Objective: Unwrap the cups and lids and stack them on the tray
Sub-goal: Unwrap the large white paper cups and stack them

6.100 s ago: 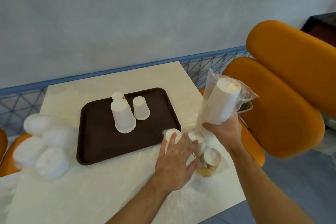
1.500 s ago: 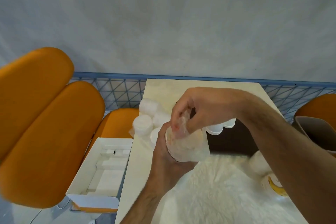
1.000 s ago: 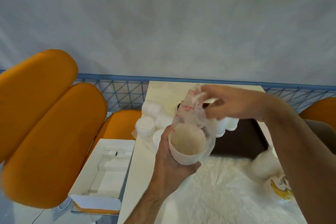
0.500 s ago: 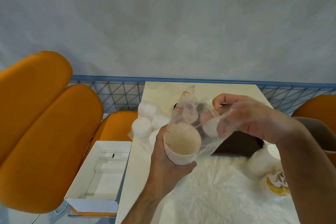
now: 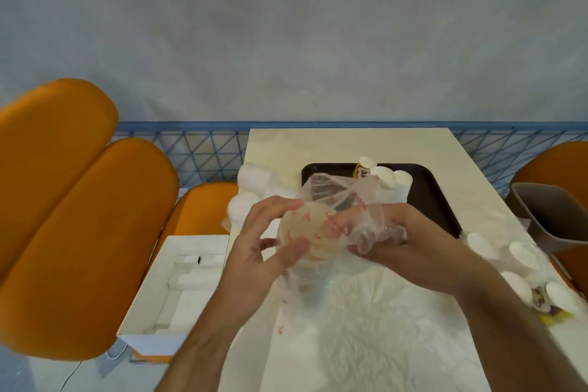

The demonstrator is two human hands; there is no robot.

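A stack of white paper cups (image 5: 305, 232) sits between my hands above the table, its open mouth facing me, still sleeved in clear plastic wrap (image 5: 337, 197) with red print. My left hand (image 5: 257, 258) grips the stack from the left, thumb and fingers on the rim. My right hand (image 5: 410, 248) pinches the loose wrap at the right of the rim. Behind them lies the dark brown tray (image 5: 436, 197) with upturned white cups (image 5: 388, 178) on it.
Wrapped white lids (image 5: 251, 181) lie at the table's left edge, more wrapped cups (image 5: 521, 267) at the right. Crumpled plastic sheet (image 5: 366, 328) covers the near table. An open white box (image 5: 178, 283) sits on an orange seat at left; a grey bin (image 5: 553, 213) stands at right.
The wrap was pulled up off the cup mouth; now it is bunched over the rim at my right hand. Both hands have lowered and closed in on the stack.
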